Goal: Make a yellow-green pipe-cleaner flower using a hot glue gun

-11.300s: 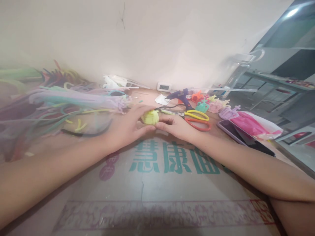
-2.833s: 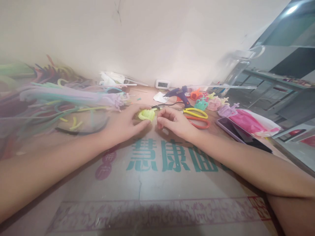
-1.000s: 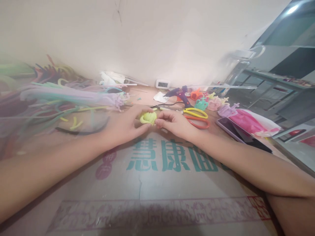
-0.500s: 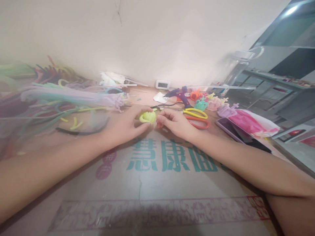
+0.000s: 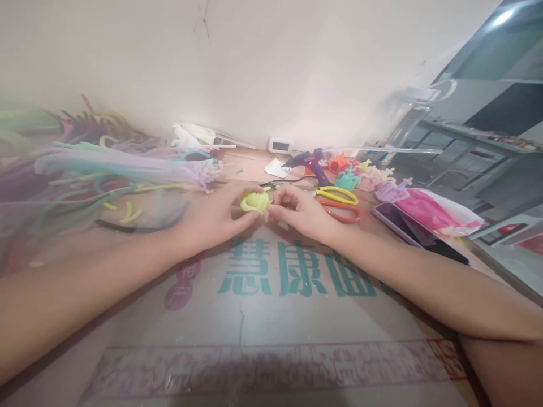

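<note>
Between the thumb and fingers of my left hand (image 5: 224,208) is a yellow-green coil of fuzzy pipe cleaner (image 5: 255,202), rounded and wound in loops. My right hand (image 5: 292,206) is closed in a pinch at the coil's right side, thumb against the forefinger. What its fingertips hold, if anything, is too small to make out. Scissors (image 5: 338,195) with one yellow and one red handle lie just beyond my right hand. Behind them rests a dark blue glue gun (image 5: 311,165).
Bundles of pastel pipe cleaners (image 5: 127,161) spread over the left side. Small colored pipe-cleaner crowns (image 5: 347,178), a pink packet (image 5: 436,210) and a phone (image 5: 418,234) lie to the right. A small digital display (image 5: 280,146) stands by the wall, near a clear jug (image 5: 409,116).
My right hand has shifted slightly, its thumb tip now nearer the yellow-green coil. My left hand keeps its hold with hardly any movement.
</note>
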Action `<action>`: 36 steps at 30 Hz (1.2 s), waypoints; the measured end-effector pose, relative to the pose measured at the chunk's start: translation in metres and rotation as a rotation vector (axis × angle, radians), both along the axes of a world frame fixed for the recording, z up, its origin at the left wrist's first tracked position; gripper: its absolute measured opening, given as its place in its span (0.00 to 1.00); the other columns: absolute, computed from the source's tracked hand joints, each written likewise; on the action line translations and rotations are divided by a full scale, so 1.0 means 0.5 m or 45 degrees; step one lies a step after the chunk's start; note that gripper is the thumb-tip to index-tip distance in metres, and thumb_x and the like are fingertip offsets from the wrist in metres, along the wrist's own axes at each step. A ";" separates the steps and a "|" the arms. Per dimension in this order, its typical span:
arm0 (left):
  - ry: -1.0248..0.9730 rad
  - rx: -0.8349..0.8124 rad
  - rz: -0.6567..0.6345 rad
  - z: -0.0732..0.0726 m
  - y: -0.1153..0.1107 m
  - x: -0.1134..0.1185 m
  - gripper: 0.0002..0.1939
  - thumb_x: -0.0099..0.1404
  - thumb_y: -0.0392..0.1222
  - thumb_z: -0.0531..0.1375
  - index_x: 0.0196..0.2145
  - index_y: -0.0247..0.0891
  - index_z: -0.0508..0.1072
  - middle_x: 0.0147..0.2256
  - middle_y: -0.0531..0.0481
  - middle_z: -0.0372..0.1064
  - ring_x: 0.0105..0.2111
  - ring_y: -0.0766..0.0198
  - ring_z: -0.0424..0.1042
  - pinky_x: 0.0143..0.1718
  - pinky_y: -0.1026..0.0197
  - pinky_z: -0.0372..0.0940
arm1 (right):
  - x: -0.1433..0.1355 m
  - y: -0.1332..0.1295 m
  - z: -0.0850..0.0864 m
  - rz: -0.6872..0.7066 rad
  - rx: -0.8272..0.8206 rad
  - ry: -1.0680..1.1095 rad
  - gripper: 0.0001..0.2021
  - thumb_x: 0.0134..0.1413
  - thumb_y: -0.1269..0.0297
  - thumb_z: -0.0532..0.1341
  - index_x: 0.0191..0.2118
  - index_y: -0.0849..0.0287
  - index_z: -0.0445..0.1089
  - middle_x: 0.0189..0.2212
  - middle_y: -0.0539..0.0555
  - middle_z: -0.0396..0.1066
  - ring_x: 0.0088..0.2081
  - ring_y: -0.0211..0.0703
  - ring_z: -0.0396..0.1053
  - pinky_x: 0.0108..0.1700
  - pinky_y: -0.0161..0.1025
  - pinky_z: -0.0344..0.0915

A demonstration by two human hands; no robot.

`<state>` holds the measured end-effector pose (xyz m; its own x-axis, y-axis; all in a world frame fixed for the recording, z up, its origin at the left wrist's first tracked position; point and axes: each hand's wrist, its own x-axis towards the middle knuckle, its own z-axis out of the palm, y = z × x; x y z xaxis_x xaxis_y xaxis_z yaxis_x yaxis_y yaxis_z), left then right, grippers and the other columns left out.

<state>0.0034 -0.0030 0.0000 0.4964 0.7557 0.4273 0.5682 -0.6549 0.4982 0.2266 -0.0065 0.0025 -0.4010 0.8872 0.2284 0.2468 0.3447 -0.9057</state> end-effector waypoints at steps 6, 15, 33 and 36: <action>0.001 -0.021 -0.008 0.002 -0.001 0.000 0.21 0.69 0.48 0.58 0.58 0.43 0.69 0.59 0.46 0.70 0.58 0.52 0.70 0.61 0.49 0.64 | 0.005 0.001 0.003 0.006 0.159 -0.146 0.13 0.65 0.59 0.58 0.29 0.57 0.65 0.27 0.49 0.72 0.30 0.38 0.69 0.36 0.36 0.65; -0.034 -0.014 -0.009 0.006 -0.006 0.004 0.21 0.68 0.47 0.58 0.57 0.41 0.69 0.58 0.45 0.70 0.59 0.52 0.69 0.63 0.49 0.62 | 0.007 0.004 -0.001 0.021 0.100 -0.015 0.12 0.65 0.55 0.60 0.33 0.57 0.65 0.28 0.49 0.72 0.31 0.38 0.70 0.37 0.37 0.66; -0.061 -0.052 0.006 0.001 -0.003 0.003 0.21 0.68 0.49 0.59 0.58 0.44 0.69 0.59 0.46 0.70 0.60 0.53 0.69 0.63 0.49 0.63 | 0.006 0.011 -0.001 -0.074 0.015 -0.015 0.08 0.62 0.59 0.62 0.36 0.58 0.69 0.25 0.48 0.72 0.28 0.37 0.70 0.33 0.36 0.67; -0.127 -0.142 0.074 -0.001 0.000 0.002 0.22 0.68 0.49 0.59 0.58 0.46 0.68 0.60 0.47 0.69 0.62 0.52 0.68 0.61 0.49 0.65 | 0.011 0.009 0.027 -0.121 0.108 0.061 0.16 0.62 0.51 0.63 0.30 0.58 0.68 0.24 0.48 0.70 0.29 0.37 0.68 0.35 0.37 0.66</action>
<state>0.0045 -0.0032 -0.0006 0.4099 0.8275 0.3837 0.5478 -0.5597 0.6218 0.2320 -0.0019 0.0160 -0.3027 0.8973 0.3213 0.2390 0.3978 -0.8858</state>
